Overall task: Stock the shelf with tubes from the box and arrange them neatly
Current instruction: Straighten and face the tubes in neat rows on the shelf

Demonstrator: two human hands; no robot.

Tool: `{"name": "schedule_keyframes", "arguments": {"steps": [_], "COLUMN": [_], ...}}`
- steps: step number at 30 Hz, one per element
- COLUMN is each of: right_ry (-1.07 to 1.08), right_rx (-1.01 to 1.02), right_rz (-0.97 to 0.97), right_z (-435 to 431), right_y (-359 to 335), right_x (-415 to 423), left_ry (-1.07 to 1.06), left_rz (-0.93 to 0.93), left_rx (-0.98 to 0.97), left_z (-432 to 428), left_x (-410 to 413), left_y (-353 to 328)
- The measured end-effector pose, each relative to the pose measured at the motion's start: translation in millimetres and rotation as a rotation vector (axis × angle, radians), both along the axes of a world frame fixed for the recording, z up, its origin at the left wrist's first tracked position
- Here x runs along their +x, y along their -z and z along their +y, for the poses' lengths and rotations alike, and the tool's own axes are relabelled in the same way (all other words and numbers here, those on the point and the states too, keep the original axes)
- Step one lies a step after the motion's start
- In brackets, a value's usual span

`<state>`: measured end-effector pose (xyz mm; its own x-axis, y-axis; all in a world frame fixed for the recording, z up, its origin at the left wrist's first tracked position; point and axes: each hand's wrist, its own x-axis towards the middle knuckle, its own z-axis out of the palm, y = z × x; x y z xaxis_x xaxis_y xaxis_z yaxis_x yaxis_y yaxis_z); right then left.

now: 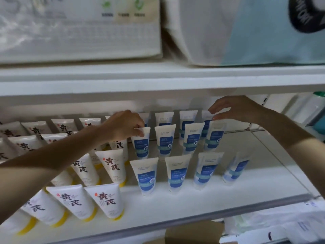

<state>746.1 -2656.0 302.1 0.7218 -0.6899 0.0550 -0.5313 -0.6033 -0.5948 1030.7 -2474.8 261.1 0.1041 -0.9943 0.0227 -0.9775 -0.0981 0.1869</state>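
Rows of white tubes with blue labels stand cap-down on the white shelf (175,205), right of centre. My left hand (125,125) pinches the top edge of a blue-label tube (141,144) at the left end of the middle row. My right hand (233,108) hovers over the right end of that row, its straight fingers touching the top of another blue-label tube (213,136). White tubes with black characters and yellow caps (105,199) fill the left part of the shelf. A brown cardboard box (193,231) shows below the shelf edge.
The upper shelf board (158,80) hangs close above both hands. On it lie large wrapped packs (79,32). White packets (281,224) lie below at the right. A green-capped item (319,103) sits at the far right.
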Motion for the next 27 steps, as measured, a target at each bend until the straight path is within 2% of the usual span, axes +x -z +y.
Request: {"name": "schedule_keyframes", "arguments": {"steps": [3,11,13,15,17,19,22,24,27], "right_ry": [-0.020,-0.244,-0.298,-0.334,-0.381,-0.437,-0.472,-0.468,-0.428], "right_rx": [0.012,-0.090,-0.079,-0.027,0.003,-0.018,-0.053,-0.088,-0.148], "right_rz": [-0.053,0.013,0.024,0.088,0.164,0.245,0.364,0.419,0.458], "right_z": [13.4,50.0,62.0,74.8,87.0,97.3,107.6,111.8,117.8], "right_y": [0.0,3.0,2.7,2.1,3.8,8.5,17.7,23.6,28.4], "right_x": [11.1,44.7,50.3,53.0,54.1,54.9,56.1,57.2,56.8], "left_ry": [-0.003,0.018,0.004,0.008,0.033,0.070,0.095,0.099,0.083], "left_rz": [-0.004,-0.040,-0.041,0.036,0.126,0.159,0.102,0.035,0.027], "left_rx": [0.007,0.070,-0.002,-0.122,-0.150,-0.022,0.214,0.276,0.270], "left_z": [-0.7,-0.4,6.7,20.6,40.7,58.6,70.7,69.8,68.0], "left_x": [-0.1,-0.6,-3.6,-12.8,-28.1,-41.7,-53.4,-53.4,-53.5], "left_y": [-0.7,-10.4,-18.6,-29.0,-39.0,-40.1,-28.0,-14.7,-3.0]}}
